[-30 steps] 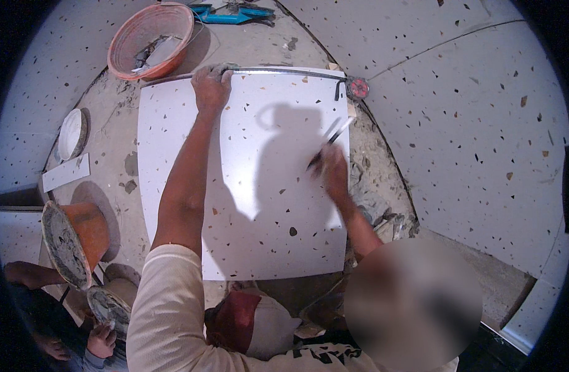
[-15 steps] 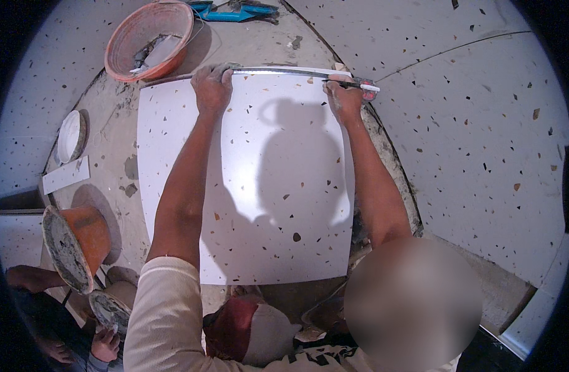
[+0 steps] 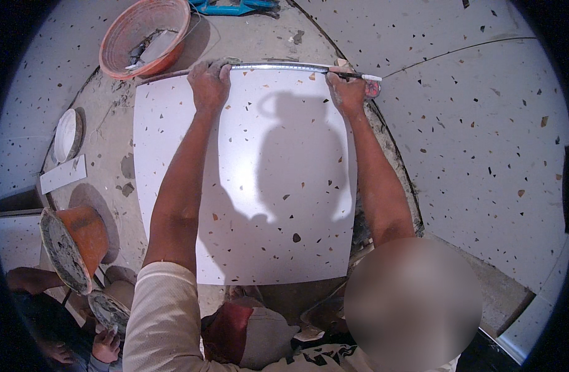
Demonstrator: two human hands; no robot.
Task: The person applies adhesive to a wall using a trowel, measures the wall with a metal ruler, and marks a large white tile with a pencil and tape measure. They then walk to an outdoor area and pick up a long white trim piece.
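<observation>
A large white terrazzo tile (image 3: 247, 260) with dark and brown specks lies before me. Along its far edge runs the silver blade of a tape measure (image 3: 278, 66). My left hand (image 3: 209, 87) has its fingers curled over that edge, gripping the blade near the tile's left part. At the far right corner my right hand (image 3: 348, 92) is closed on a slim marker (image 3: 352, 75) with a white end, held across the blade's end. A red, round-looking tape case (image 3: 372, 90) shows just beyond the right hand; how the fingers meet it is hidden.
An orange bucket (image 3: 114, 37) with scraps stands far left, near a blue tool (image 3: 235, 8). At left are a white lid (image 3: 66, 136), a tile strip (image 3: 63, 174) and a mortar bucket (image 3: 89, 235). Another person's hand (image 3: 106, 345) is lower left; speckled slabs (image 3: 476, 155) lie right.
Both hands stay at the far edge, with slight shifts. The right hand's marker now lies more clearly across the blade, its white end pointing right. The view has shifted a little.
</observation>
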